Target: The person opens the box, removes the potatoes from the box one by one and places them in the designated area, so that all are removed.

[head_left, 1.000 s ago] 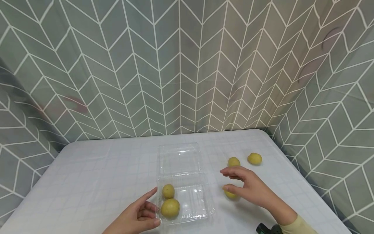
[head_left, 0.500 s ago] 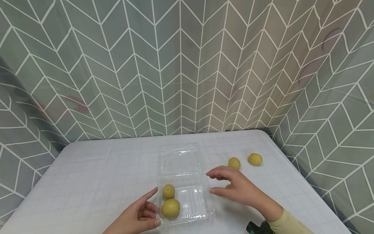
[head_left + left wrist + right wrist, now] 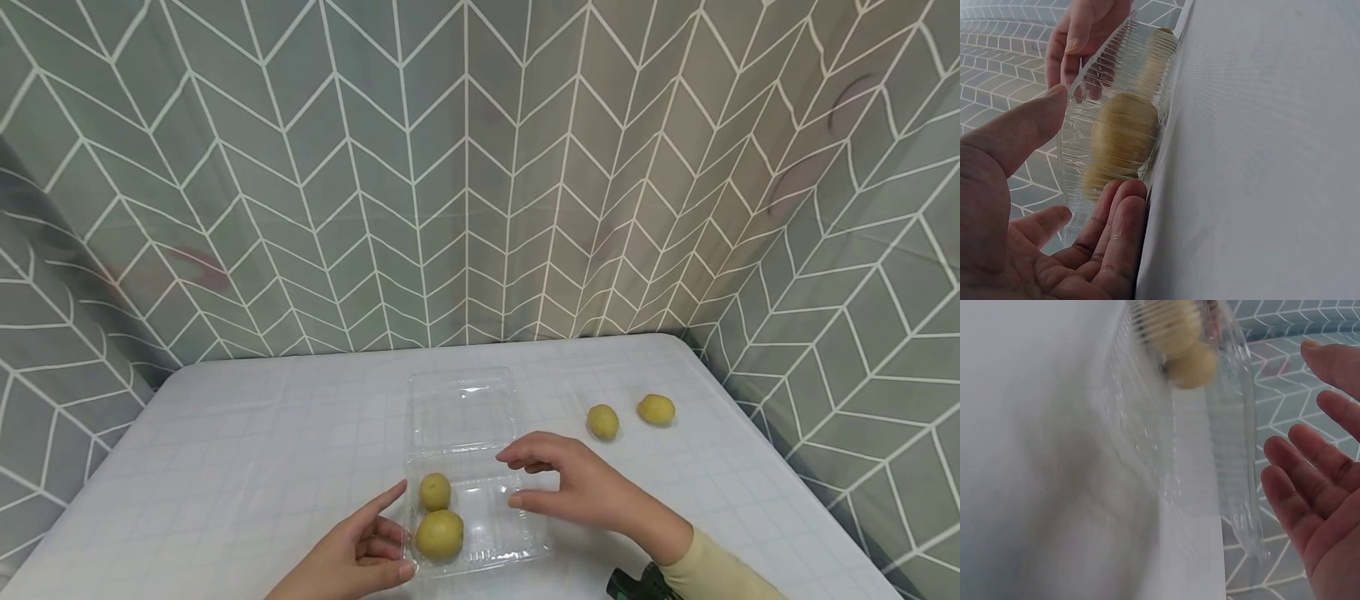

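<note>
A clear plastic clamshell box (image 3: 495,521) lies on the table with its lid (image 3: 461,408) folded back. Two lemons sit along its left side, a smaller lemon (image 3: 435,492) behind a larger lemon (image 3: 440,534). My left hand (image 3: 352,542) rests against the box's left wall, thumb and index finger apart; the left wrist view shows its fingertips (image 3: 1129,194) at the ribbed plastic. Over the box's right edge hovers my right hand (image 3: 562,483), thumb and fingers spread; the right wrist view shows nothing in its palm (image 3: 1335,525).
Two more lemons, one nearer (image 3: 603,422) and one farther right (image 3: 656,409), lie on the white table (image 3: 262,450) at the back right. A patterned curtain (image 3: 450,208) hangs behind the table. A black device (image 3: 641,583) sits at my right wrist.
My right hand has moved left, from beside the loose lemons to the box's right edge. A third loose lemon, seen earlier near that hand, is hidden from view now. The left hand stays put.
</note>
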